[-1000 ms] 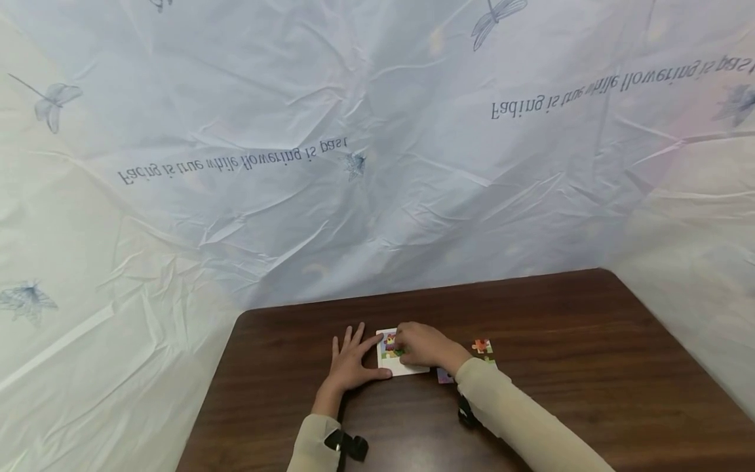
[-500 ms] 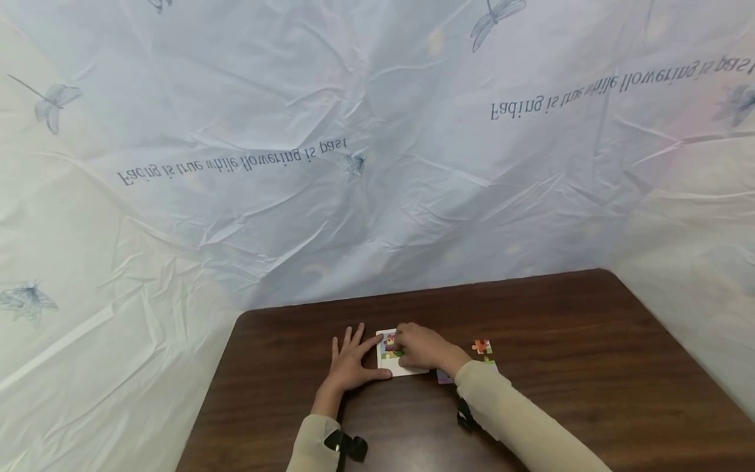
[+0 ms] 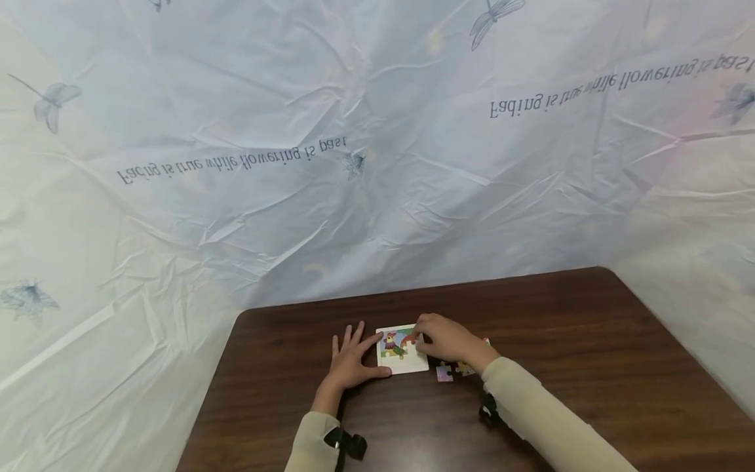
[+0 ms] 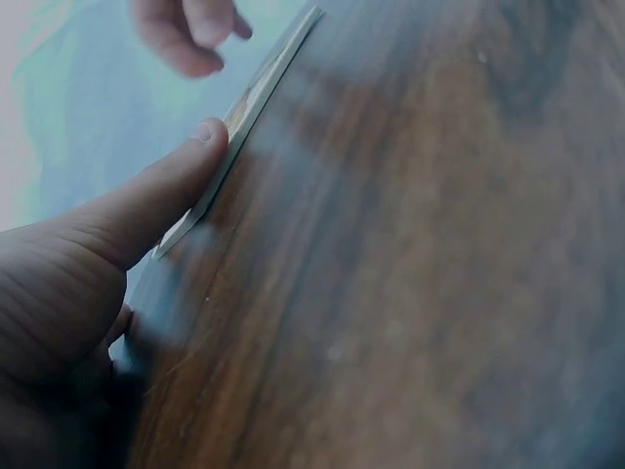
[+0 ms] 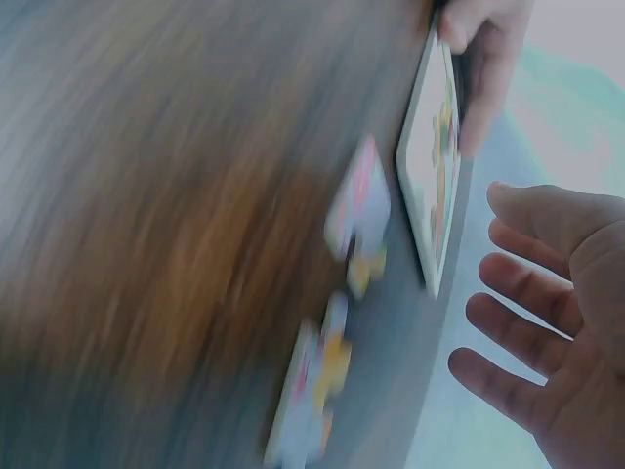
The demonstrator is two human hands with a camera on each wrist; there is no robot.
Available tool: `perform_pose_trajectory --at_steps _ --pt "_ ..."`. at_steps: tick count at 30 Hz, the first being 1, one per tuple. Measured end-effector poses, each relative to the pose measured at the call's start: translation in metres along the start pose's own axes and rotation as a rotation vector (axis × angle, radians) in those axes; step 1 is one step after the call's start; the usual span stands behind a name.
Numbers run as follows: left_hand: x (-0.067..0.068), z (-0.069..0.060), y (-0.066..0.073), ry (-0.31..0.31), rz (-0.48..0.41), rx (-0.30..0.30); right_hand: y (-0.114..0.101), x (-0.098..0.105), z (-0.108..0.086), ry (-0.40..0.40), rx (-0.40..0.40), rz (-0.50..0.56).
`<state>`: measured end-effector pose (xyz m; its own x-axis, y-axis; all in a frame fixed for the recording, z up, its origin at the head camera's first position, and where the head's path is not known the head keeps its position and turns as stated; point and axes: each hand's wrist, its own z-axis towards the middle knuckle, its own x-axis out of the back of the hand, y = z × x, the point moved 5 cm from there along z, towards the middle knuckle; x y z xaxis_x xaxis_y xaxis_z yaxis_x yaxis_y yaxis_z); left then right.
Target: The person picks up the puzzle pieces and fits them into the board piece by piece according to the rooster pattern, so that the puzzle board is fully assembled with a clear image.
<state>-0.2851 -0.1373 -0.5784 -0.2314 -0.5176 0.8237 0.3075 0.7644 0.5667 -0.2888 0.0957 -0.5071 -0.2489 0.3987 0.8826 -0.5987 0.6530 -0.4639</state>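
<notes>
A white-framed jigsaw board (image 3: 409,369) lies on the table, its upper part filled with a colourful bird picture and its lower part white. My left hand (image 3: 349,364) is spread at the board's left side. In the left wrist view the straight thumb (image 4: 176,186) rests against the board's edge (image 4: 271,83). Over the board's right edge is my right hand (image 3: 449,339). The right wrist view shows that hand (image 5: 562,303) with loosely bent fingers and nothing in them. Loose puzzle pieces (image 3: 444,373) lie right of the board, some hidden beneath the right forearm.
Brown wood grain covers the table (image 3: 283,367), which has rounded far corners. A pale printed sheet (image 3: 377,216) hangs behind it and at both sides. A black strap device (image 3: 348,443) sits on the left wrist.
My right hand has lifted off the picture and shifted right, uncovering a green-and-red part of the bird. Its forearm now covers more of the loose pieces. The left hand stays still.
</notes>
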Motion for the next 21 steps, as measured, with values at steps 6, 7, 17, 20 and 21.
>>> perform_pose_trajectory --at_steps 6,7,17,20,21 --pt "0.000 -0.001 -0.001 -0.004 0.011 0.001 0.024 0.021 -0.029 0.016 -0.036 -0.049" --pt "-0.001 -0.001 -0.001 -0.006 0.009 0.000 0.028 0.025 -0.035 0.016 -0.041 -0.054" --pt "0.001 -0.003 0.002 0.021 -0.012 -0.002 0.064 0.046 -0.085 -0.026 -0.161 -0.050" --pt "0.001 -0.004 0.003 0.018 -0.009 0.002 0.070 0.044 -0.094 -0.033 -0.176 -0.050" --pt "0.001 -0.004 0.004 0.011 -0.011 0.003 0.072 0.042 -0.097 -0.037 -0.180 -0.050"
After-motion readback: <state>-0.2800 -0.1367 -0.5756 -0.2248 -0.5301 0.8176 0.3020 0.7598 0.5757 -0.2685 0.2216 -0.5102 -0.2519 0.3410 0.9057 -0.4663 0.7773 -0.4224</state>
